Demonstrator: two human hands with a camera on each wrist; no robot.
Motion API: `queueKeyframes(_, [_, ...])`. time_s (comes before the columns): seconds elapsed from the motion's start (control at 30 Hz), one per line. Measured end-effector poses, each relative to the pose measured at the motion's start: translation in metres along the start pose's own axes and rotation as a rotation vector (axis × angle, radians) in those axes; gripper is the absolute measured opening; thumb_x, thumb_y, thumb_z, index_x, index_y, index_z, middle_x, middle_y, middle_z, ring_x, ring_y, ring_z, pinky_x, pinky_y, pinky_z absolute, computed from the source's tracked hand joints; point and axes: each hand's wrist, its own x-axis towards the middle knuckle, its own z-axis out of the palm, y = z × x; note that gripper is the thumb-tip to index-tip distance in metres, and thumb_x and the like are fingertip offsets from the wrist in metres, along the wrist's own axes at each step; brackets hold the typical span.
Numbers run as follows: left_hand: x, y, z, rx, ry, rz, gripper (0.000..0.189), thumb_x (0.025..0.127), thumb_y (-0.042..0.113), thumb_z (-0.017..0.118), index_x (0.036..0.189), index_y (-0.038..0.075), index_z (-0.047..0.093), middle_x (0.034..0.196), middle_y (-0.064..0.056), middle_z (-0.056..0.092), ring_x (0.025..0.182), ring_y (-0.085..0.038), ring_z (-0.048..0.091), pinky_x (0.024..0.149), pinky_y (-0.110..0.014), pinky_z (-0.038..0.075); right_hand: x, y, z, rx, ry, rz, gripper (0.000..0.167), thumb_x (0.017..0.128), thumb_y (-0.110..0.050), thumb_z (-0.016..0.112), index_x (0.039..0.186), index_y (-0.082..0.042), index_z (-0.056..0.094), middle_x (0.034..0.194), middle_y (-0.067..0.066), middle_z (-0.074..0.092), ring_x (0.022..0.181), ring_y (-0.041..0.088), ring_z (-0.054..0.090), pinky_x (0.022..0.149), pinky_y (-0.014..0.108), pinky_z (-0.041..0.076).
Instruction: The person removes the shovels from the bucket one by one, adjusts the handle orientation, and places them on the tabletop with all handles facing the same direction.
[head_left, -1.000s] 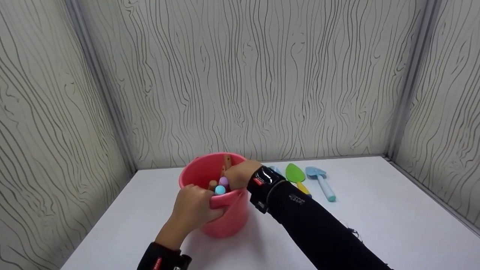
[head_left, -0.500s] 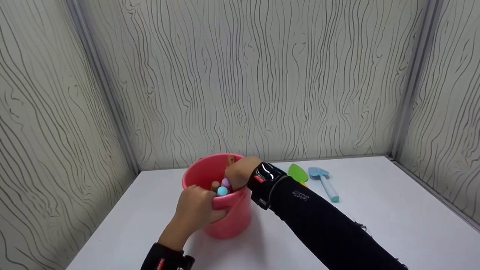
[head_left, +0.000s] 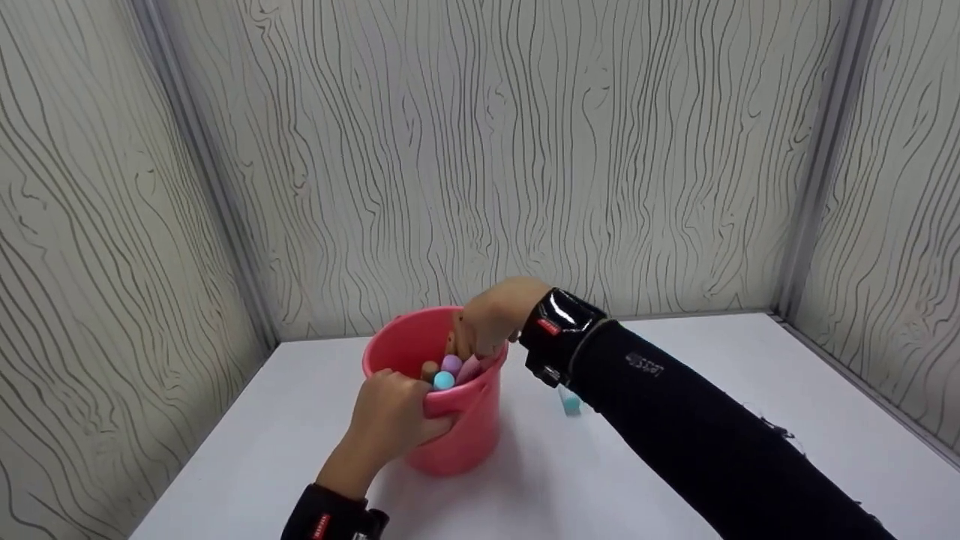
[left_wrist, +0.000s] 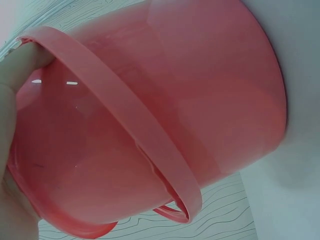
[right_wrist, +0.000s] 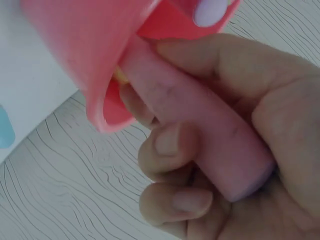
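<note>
A pink bucket (head_left: 465,431) stands on the white table. My left hand (head_left: 397,412) grips its near rim; the pink carrying handle (left_wrist: 125,105) hangs by the bucket's side in the left wrist view. At the right rim, my right hand (head_left: 506,315) wraps its fingers around a thick pink handle (right_wrist: 200,125). That handle's far end goes into the bucket, where the rest of it is hidden. Inside show a purple handle end (head_left: 451,364), a light-blue one (head_left: 444,381), a brown one (head_left: 430,370) and tan wooden-looking pieces (head_left: 452,343).
A light-blue tool handle (head_left: 571,403) with a teal tip lies right of the bucket, mostly covered by my right arm (head_left: 675,405). Wood-patterned panels (head_left: 420,150) enclose the table (head_left: 277,420) at the back and sides.
My right hand has risen from deep in the bucket to its right rim, bringing up the pink handle. My right forearm now covers the green and blue toy shovels. The left hand has stayed put.
</note>
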Motion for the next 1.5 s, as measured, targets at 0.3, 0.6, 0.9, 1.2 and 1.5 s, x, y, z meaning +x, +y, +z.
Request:
queueKeyframes(0.3, [0.001,-0.001,0.003,0.014,-0.005,0.01,0.037,0.073,0.041,0.096,0.069,0.015,0.07,0.056,0.006,0.06,0.051,-0.005,0.045,0.061,-0.027,0.055,-0.027,0.015,-0.012,0.086,-0.077,0.025,0.019,0.106,-0.028,0.066,0.11,-0.016,0.08,0.083,0.002,0.065,0.068,0.015,0.045,0.062,0.03,0.035])
queueKeyframes(0.6, [0.001,-0.002,0.004,0.001,-0.001,0.021,0.035,0.074,0.04,0.096,0.071,0.015,0.072,0.059,0.006,0.063,0.051,-0.006,0.051,0.065,-0.029,0.059,-0.041,0.037,-0.018,0.101,-0.06,-0.013,0.031,0.107,-0.037,0.065,0.134,-0.028,0.075,0.094,0.002,0.065,0.067,0.015,0.045,0.06,0.028,0.038])
queueKeyframes(0.9, [0.0,-0.002,0.003,0.005,-0.017,-0.005,0.042,0.073,0.039,0.096,0.063,0.017,0.062,0.054,0.007,0.056,0.049,-0.005,0.044,0.062,-0.027,0.056,-0.052,0.065,-0.021,0.19,-0.021,0.016,0.043,0.111,-0.035,0.056,0.152,-0.023,0.06,0.103,0.005,0.059,0.07,0.012,0.043,0.061,0.024,0.043])
queueKeyframes(1.2, [-0.001,-0.002,0.003,-0.003,-0.011,-0.007,0.04,0.073,0.038,0.097,0.063,0.017,0.064,0.055,0.007,0.058,0.05,-0.005,0.047,0.064,-0.029,0.058,-0.06,0.104,-0.006,0.128,0.174,0.052,0.044,0.113,-0.029,0.051,0.153,-0.012,0.057,0.144,0.016,0.063,0.087,0.02,0.061,0.067,0.031,0.055])
queueKeyframes(1.5, [0.0,-0.002,0.007,0.025,0.039,0.046,0.045,0.075,0.039,0.095,0.06,0.018,0.057,0.053,0.006,0.055,0.048,-0.006,0.044,0.06,-0.026,0.055,-0.074,0.149,0.039,0.101,0.554,0.107,0.033,0.111,-0.016,0.055,0.138,-0.001,0.067,0.128,0.02,0.072,0.124,0.042,0.066,0.104,0.057,0.053])
